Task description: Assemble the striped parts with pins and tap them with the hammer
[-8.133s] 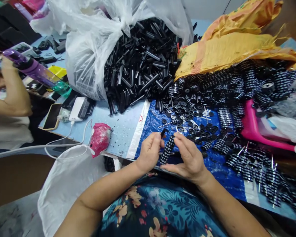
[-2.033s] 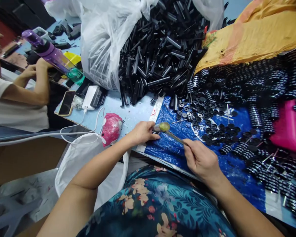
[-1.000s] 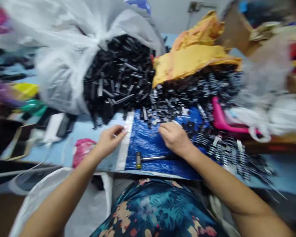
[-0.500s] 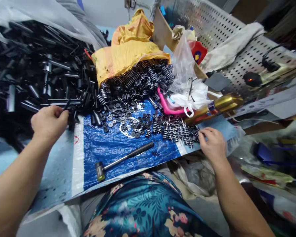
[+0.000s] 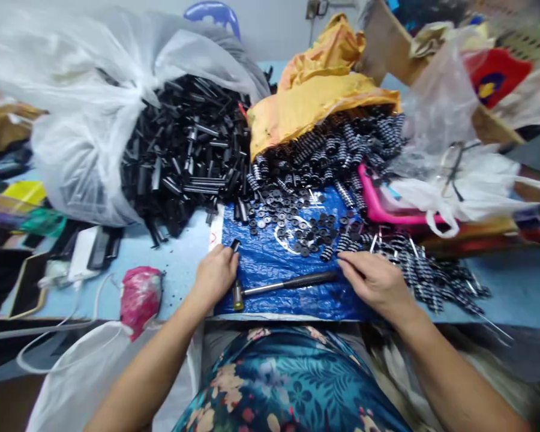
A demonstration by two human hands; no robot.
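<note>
My left hand (image 5: 216, 275) is closed on a short black plastic piece (image 5: 235, 244), whose end sticks up past the fingers. Just below that hand, a hammer (image 5: 292, 282) lies on the blue plastic sheet (image 5: 270, 258), its head to the left. My right hand (image 5: 378, 281) is pinched near the end of the hammer's handle, beside a pile of ribbed black-and-white rollers (image 5: 427, 270) with metal pins. What its fingers hold, if anything, I cannot make out. Small black washers (image 5: 292, 216) lie scattered on the sheet beyond both hands.
A clear bag spills black plastic tubes (image 5: 193, 156) at the back left. More ribbed rollers pour from a yellow sack (image 5: 319, 111). A pink tray (image 5: 387, 210) stands on the right. A pink bundle (image 5: 140, 297) and a white charger (image 5: 85, 255) sit on the left.
My left hand has come away from the tube pile toward the hammer head, carrying a black piece. My right hand has moved inward from the far end of the roller pile. The view has turned left.
</note>
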